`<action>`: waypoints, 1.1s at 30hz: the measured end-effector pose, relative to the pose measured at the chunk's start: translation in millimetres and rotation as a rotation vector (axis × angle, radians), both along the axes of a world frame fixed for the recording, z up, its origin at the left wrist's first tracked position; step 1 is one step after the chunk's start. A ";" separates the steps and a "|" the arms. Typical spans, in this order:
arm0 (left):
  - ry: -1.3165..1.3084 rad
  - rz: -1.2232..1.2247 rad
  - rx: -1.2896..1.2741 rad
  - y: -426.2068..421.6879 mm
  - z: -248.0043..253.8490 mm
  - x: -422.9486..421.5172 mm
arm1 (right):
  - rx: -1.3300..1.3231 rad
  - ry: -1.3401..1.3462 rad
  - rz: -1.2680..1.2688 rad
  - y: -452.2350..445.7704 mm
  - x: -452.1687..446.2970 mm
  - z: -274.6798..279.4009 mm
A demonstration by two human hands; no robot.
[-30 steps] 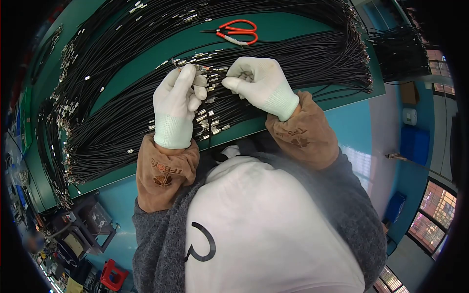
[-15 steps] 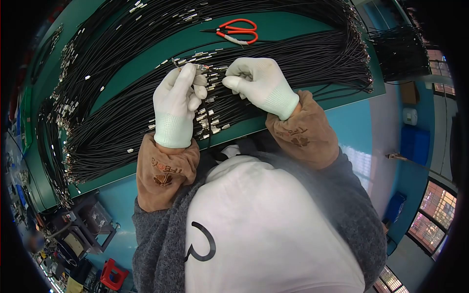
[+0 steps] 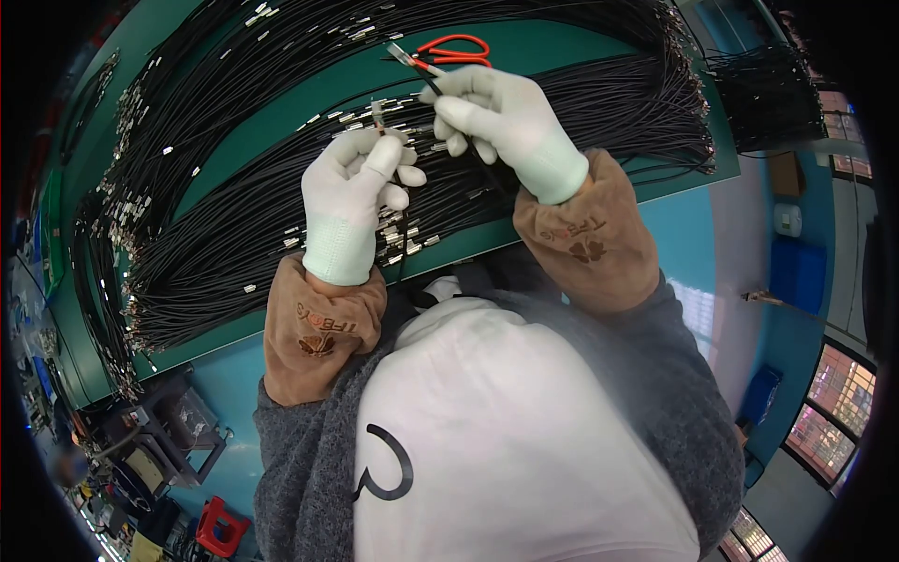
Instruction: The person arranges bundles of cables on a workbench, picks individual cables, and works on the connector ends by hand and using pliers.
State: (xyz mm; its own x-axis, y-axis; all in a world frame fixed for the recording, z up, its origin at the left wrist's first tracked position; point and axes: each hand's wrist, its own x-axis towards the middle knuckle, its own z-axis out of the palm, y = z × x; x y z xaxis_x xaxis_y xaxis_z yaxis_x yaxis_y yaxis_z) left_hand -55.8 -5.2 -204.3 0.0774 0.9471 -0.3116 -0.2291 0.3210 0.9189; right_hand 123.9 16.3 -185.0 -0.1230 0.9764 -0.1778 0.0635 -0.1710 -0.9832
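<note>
My left hand, in a white glove, pinches a black cable just below its end. A clear connector with a bit of red wire sticks up above the fingertips. My right hand, also gloved, is closed on another black cable, whose clear connector tip points up and left. The two ends are apart. Under both hands lies a thick bundle of black cables with several silver connectors. Red-handled scissors rest just beyond my right hand, partly covered by the held cable.
More black cables curve along the far side of the green table. Another cable bundle lies off to the right. A red stool and a grey cart stand on the floor at lower left.
My right hand has moved slightly up and right, raising a cable end into view. My left hand has shifted a little right and down, and its connector now points upward.
</note>
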 end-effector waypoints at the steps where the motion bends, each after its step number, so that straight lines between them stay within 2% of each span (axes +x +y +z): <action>1: -0.002 -0.003 -0.004 -1.0 -0.3 0.7 | 0.000 0.033 -0.012 1.1 -0.1 4.0; 4: 0.052 -0.039 -0.002 -1.4 -0.6 1.7 | 0.022 0.006 0.025 5.8 -12.7 14.7; 10: 0.043 -0.072 -0.021 0.0 -2.3 1.3 | 0.015 -0.049 0.117 16.8 -15.2 0.1; 25: 0.015 -0.167 -0.024 5.3 -10.1 -2.8 | -0.014 -0.007 0.117 21.4 -14.8 -7.3; 33: -0.033 -0.124 -0.037 0.0 -10.7 -0.9 | -0.006 -0.003 0.130 21.8 -12.2 -7.1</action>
State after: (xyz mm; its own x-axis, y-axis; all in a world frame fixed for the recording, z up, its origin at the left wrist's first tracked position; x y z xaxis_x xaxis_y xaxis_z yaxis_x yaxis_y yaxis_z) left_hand -56.7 -5.1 -215.0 0.2037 0.9176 -0.3414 -0.2160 0.3823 0.8985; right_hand 111.7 38.1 -192.1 -0.2476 0.9512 -0.1843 0.0886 -0.1672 -0.9819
